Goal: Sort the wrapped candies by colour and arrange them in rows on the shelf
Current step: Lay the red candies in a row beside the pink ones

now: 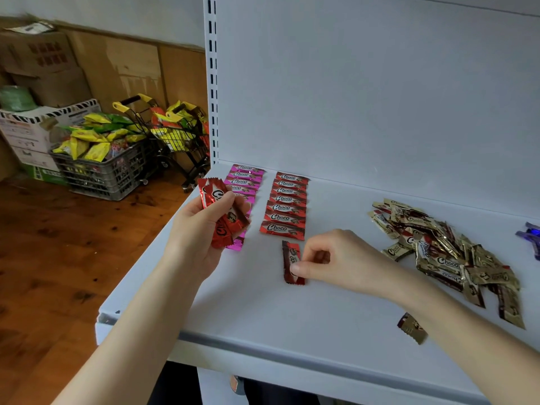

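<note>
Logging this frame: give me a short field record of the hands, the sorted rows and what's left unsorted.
left hand: holds several red candies
right hand: pinches one red candy lying on the shelf, in front of the red row
pink row: far left, partly behind the left hand
red row: right of pink row
unsorted: gold candy pile at right; stray gold candy near front

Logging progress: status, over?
Left hand grips spare red candies. Right hand pinches one red candy below red row. Nothing blocking.
</note>
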{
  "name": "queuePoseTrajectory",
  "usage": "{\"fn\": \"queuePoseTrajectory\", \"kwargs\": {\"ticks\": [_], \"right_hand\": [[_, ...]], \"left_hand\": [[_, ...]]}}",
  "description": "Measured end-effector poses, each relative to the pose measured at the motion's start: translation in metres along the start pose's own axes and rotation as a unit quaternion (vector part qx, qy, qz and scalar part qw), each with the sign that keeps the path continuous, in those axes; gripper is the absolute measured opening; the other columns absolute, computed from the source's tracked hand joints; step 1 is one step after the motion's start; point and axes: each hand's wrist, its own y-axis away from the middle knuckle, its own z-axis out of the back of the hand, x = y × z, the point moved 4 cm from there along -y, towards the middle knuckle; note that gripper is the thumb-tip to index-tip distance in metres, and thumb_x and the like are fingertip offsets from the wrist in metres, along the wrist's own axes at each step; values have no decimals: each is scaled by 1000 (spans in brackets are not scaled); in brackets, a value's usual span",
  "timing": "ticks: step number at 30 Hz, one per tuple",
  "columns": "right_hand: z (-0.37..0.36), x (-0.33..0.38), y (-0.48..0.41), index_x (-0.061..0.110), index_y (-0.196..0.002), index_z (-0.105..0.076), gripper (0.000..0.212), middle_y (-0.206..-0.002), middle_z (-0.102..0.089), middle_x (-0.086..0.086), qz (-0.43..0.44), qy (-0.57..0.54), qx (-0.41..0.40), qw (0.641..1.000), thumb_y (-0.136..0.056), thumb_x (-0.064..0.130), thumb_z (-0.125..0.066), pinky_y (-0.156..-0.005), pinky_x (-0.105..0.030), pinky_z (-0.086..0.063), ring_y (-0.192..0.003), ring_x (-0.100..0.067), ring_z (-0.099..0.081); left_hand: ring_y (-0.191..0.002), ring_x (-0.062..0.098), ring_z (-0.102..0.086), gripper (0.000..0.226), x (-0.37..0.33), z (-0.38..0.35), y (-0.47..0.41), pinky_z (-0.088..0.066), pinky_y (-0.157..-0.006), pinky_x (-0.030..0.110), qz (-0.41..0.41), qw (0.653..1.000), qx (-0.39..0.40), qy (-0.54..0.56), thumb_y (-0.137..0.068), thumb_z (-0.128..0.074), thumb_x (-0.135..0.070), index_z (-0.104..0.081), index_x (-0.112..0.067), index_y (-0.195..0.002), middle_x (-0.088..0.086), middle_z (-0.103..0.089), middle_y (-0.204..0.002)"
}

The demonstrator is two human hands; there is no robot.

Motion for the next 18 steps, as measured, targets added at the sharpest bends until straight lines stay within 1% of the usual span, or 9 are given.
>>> {"fn": "queuePoseTrajectory", "kwargs": {"ticks": [2,4,6,8,9,11,13,16,18], "right_hand": [[2,3,1,15,-81,-68,5,-74,-60,15,42,-5,-16,999,-83,19,-66,-64,-10,-37,-73,-1,-52],[-1,4,-1,14,-92,-70,10,-89,-57,15,97,31,-27,994,-83,12,-65,-79,-5,-34,-91,0,-49],[-6,2,-1,16,-97,-71,15,-97,-57,11,117,44,-10,992,-84,14,-65,-88,-9,-34,-99,-1,-48],[-6,0,0,18,-102,-70,19,-99,-59,10,101,25,5,995,-85,23,-65,-89,-15,-38,-97,0,-51],[-5,-1,1,20,-105,-69,22,-99,-58,13,92,13,9,996,-85,27,-65,-89,-15,-39,-97,1,-52],[-2,-4,3,21,-108,-67,25,-99,-54,20,91,0,11,996,-83,28,-66,-89,-9,-36,-100,5,-50],[0,-6,3,19,-101,-68,20,-100,-56,17,102,1,12,995,-82,23,-68,-89,-7,-34,-101,5,-49],[-3,-8,2,17,-91,-70,11,-91,-60,5,101,21,-12,995,-83,23,-68,-85,-21,-41,-91,-4,-53],[-6,-9,-1,18,-93,-71,15,-87,-61,1,94,62,-37,993,-84,29,-65,-81,-29,-42,-87,-9,-53]], "left_hand": [[-57,12,-65,13,0,1,-1,-55,-54,25,3,1000,-4,5,-93,-50,-4,-57,-9,-84,1,-66,-58],[-59,14,-66,11,1,2,-2,-56,-56,26,10,1000,-8,16,-93,-49,-3,-57,-8,-86,2,-66,-60],[-62,16,-66,8,1,2,-3,-58,-59,28,22,999,-12,42,-93,-48,-2,-55,-6,-91,4,-66,-63],[-65,17,-66,11,2,1,-4,-58,-60,28,41,996,-8,80,-92,-45,0,-53,-6,-95,6,-64,-68],[-67,17,-66,14,3,0,-4,-58,-61,27,50,994,-5,97,-91,-42,2,-52,-6,-96,7,-63,-72],[-71,18,-66,21,3,0,-4,-58,-62,27,58,992,-6,109,-89,-38,6,-52,-6,-99,10,-62,-82],[-75,19,-67,24,3,1,-3,-58,-63,27,51,993,-13,104,-88,-37,10,-52,-4,-100,13,-63,-86],[-78,22,-69,22,2,1,-3,-59,-64,29,37,996,-33,79,-89,-39,13,-53,-4,-92,15,-65,-88],[-76,21,-70,22,2,1,-2,-59,-63,29,34,996,-39,72,-90,-42,13,-54,-5,-90,15,-66,-88]]}}
